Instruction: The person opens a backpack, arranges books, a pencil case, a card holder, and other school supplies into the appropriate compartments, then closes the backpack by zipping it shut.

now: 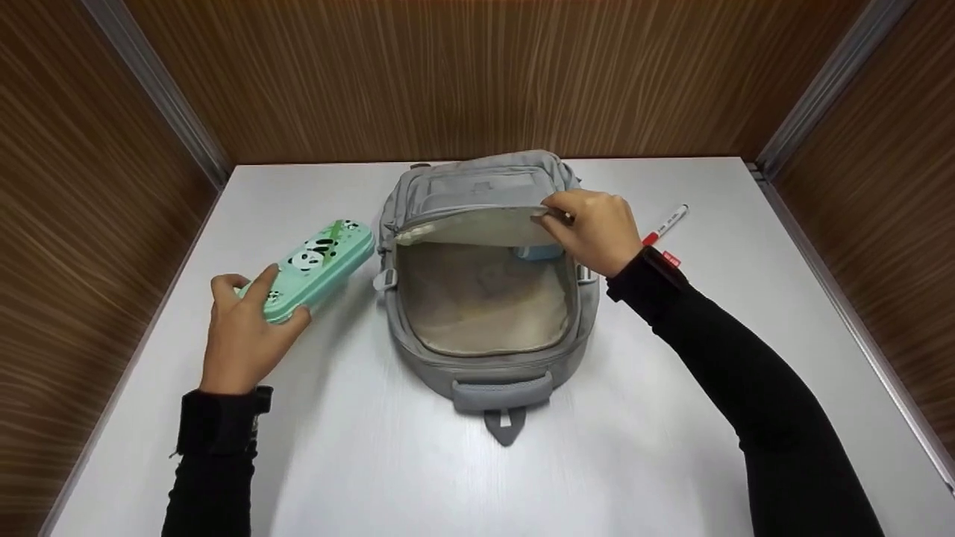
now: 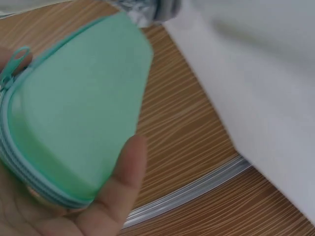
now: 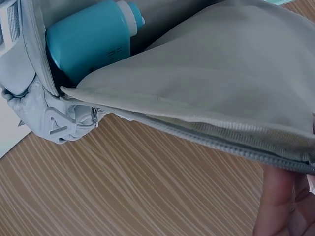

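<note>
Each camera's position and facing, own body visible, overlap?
Head: on head, facing forward, down at grey fabric backpack; left hand, right hand, black sleeves show.
Left wrist: on wrist, facing mint-green zippered oblong case; left fingers show.
Right wrist: on wrist, facing backpack flap and blue cylindrical bottle; right fingers show.
Shared by head, left wrist: case.

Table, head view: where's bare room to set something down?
Bare: in front of the backpack, between the sleeves; behind the case; right of the marker. Crowded: the middle, filled by the backpack, and between it and the marker, where the right hand is.
</note>
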The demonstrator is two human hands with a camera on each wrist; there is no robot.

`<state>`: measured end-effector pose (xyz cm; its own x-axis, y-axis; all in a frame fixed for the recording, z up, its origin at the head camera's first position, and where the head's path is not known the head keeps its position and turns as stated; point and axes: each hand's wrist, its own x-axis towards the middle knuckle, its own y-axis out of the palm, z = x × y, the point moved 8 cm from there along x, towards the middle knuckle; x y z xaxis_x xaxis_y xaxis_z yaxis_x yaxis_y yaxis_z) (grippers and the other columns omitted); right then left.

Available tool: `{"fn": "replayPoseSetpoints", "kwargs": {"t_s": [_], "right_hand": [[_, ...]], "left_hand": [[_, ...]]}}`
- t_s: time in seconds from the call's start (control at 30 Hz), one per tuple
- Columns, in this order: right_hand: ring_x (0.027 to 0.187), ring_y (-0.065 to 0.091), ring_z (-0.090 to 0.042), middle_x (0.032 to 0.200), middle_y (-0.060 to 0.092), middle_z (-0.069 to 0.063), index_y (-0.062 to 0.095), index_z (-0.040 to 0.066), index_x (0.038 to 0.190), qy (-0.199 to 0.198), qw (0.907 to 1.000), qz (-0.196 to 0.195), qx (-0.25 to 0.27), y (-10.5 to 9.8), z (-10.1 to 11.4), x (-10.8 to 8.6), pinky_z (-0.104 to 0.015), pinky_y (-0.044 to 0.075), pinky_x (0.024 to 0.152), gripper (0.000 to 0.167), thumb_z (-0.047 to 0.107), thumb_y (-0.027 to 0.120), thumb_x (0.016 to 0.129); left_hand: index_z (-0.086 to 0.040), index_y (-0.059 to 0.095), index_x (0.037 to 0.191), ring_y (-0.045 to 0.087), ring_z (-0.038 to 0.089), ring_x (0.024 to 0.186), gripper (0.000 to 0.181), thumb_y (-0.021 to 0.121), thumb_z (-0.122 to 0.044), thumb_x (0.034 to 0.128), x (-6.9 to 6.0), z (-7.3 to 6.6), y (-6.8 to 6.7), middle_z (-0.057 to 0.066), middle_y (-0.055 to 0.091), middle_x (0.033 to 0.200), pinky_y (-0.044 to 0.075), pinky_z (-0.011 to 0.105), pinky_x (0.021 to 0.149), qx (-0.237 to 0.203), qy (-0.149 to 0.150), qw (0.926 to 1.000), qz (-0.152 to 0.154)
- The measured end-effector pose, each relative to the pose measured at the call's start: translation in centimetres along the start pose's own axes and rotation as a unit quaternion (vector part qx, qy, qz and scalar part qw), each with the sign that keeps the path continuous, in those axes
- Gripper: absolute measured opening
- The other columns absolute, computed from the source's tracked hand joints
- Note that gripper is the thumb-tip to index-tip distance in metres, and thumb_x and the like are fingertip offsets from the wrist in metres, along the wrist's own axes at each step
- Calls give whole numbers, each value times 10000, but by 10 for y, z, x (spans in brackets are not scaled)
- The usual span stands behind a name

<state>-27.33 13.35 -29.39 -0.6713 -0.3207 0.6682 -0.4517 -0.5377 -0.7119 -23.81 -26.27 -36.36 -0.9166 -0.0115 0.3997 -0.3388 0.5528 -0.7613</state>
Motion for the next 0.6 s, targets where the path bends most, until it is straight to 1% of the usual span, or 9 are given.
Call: {"fn": "replayPoseSetpoints", "kwargs": {"t_s": [0.1,0.17,0.23,0.3,0.37,0.43,0.53,0.6], "right_hand": [[615,590,-135,758,649,-2,674,105,805,30,10000,26,-28,1,0,2,-342,440,501,156,251,622,823],[611,579,-127,753,642,3,672,113,808,51,9999,49,-86,0,0,3,-335,431,496,154,256,618,825],[611,573,-126,749,638,3,670,112,809,70,9999,64,-115,0,1,3,-334,426,496,155,258,621,823],[611,572,-129,747,638,-1,669,109,810,60,9998,69,-153,0,2,4,-335,425,496,155,256,621,823],[610,572,-132,744,639,-5,667,105,806,45,9999,62,-149,-1,3,4,-336,422,494,151,248,623,821],[606,572,-136,739,640,-9,666,102,800,26,9999,39,-142,-1,5,5,-339,420,489,148,243,625,820],[600,573,-140,734,641,-12,665,101,793,-9,9999,-7,-141,-2,7,5,-340,416,482,137,231,628,816],[599,575,-141,732,641,-13,665,103,792,-25,9999,-30,-145,-2,7,5,-339,418,481,133,230,632,812]], "left_hand": [[-44,511,1241,438,326,792,604,660,-287,709,-13,-13,-13,233,321,1076,405,408,615,209,86,9994,253],[-55,524,1231,445,313,764,586,656,-281,707,-21,-22,-18,224,327,1065,397,378,584,277,138,9985,451],[-67,533,1224,457,301,747,573,658,-279,706,-29,-32,-20,209,334,1056,391,353,567,277,203,9973,644],[-82,535,1224,471,286,733,573,661,-286,704,-34,-45,-17,191,338,1054,396,338,561,222,304,9962,790],[-93,537,1225,481,270,725,588,669,-308,694,-38,-60,-10,173,351,1043,411,340,568,165,497,9950,846],[-101,539,1225,480,254,730,611,673,-339,678,-41,-77,3,157,363,1033,424,348,577,160,748,9934,860],[-111,540,1228,465,233,742,638,662,-382,663,-42,-98,27,149,378,1024,433,342,553,224,1096,9901,848],[-120,538,1232,461,239,774,644,649,-402,664,-40,-108,46,158,387,1040,438,343,528,308,1228,9887,803]]}}
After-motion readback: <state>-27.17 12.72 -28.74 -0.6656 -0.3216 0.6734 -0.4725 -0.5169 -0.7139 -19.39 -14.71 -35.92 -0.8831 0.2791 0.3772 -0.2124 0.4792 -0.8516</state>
